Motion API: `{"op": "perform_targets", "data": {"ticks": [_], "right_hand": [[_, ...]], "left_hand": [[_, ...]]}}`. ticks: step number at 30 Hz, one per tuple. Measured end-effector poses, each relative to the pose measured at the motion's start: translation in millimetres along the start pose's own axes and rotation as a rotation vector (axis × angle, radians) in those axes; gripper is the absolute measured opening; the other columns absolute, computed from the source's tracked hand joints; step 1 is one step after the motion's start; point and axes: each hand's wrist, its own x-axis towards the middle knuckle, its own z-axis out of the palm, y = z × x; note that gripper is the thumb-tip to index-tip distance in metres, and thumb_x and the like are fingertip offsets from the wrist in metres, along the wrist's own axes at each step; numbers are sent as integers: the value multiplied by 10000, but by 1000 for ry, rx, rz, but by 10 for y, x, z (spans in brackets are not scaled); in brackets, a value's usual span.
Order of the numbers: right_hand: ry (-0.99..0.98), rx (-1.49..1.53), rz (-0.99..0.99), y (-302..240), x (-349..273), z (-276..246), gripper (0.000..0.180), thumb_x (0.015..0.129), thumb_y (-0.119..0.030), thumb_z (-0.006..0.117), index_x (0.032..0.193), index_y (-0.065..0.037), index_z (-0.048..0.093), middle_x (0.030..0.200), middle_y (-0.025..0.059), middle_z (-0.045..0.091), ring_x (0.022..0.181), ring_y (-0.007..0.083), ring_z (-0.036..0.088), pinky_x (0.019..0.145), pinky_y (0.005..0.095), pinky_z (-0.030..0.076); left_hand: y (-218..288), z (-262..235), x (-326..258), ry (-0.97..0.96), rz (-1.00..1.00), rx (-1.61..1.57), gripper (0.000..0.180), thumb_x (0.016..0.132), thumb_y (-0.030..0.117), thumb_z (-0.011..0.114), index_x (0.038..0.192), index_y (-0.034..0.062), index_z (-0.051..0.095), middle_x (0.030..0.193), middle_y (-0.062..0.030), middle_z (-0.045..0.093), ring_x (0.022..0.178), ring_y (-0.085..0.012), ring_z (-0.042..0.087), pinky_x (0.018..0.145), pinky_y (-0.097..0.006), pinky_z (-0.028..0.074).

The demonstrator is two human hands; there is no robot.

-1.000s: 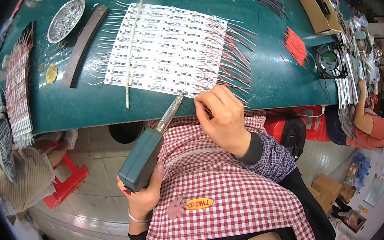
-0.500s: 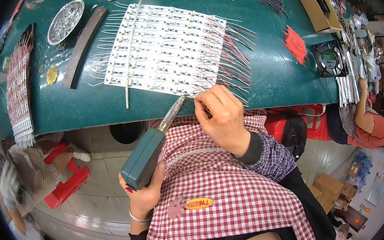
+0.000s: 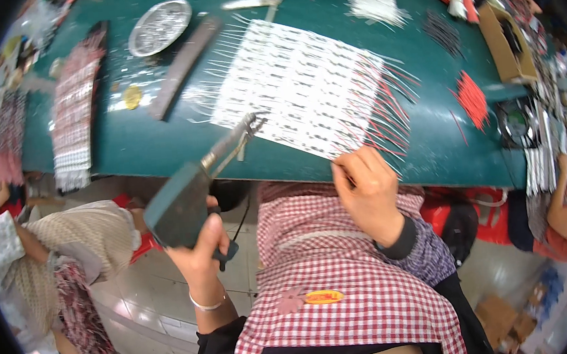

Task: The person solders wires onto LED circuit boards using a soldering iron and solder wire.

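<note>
**Hands at the strip sheet**

Left hand [image 3: 199, 253] is wrapped tight round the teal soldering gun [image 3: 180, 204]; I see its metal tip [image 3: 238, 135] just over the white sheet of strips [image 3: 296, 94] on the green table [image 3: 158, 148]. Right hand [image 3: 367, 193], fingers pressed together, pinches wires [image 3: 388, 133] at the sheet's near edge, approx. centre-right.

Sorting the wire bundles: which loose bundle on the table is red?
The red bundle at the table's right edge, beyond the board sheet; the others look white and black.
</note>
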Motion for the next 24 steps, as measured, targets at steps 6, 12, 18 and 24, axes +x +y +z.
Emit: {"op": "perform_targets", "data": {"ticks": [6, 12, 18, 24], "right_hand": [[-235, 107, 56, 29, -40, -365, 160, 763, 21, 751, 881, -2, 645, 789, 108, 605, 681, 254, 623, 594, 352, 486], [-132, 227, 225, 116, 138, -871, 54, 819, 12, 721, 844, 13, 673, 769, 113, 642, 623, 223, 590, 561, 323, 466], [-99, 58, -127, 249, 537, -642, 262, 830, -14, 714, 1088, -44, 681, 1156, 146, 638, 1047, 318, 602, 855, 392, 497], [-595, -141, -247, 335, 576, -243, 658, 882, -364, 687, 1470, -170, 464, 1572, 136, 347, 1466, 350, 278, 1181, 508, 238]], "left_hand": [[135, -542, 949, 1, 16, -115, 227, 853, 76, 686, 1002, -80, 616, 888, -162, 651, 452, -129, 503, 377, -244, 353], [79, -829, 1713, -184, -228, -72, 231, 930, 152, 656, 995, -70, 641, 859, -154, 672, 500, -100, 504, 398, -206, 345], [77, -617, 2100, -20, -348, 226, 377, 898, 327, 739, 919, -28, 616, 743, -106, 642, 502, -147, 594, 422, -246, 479], [240, -461, 2003, 220, 75, 1731, 518, 901, 488, 668, 932, -27, 625, 856, -180, 700, 702, -327, 686, 641, -412, 533]]}}
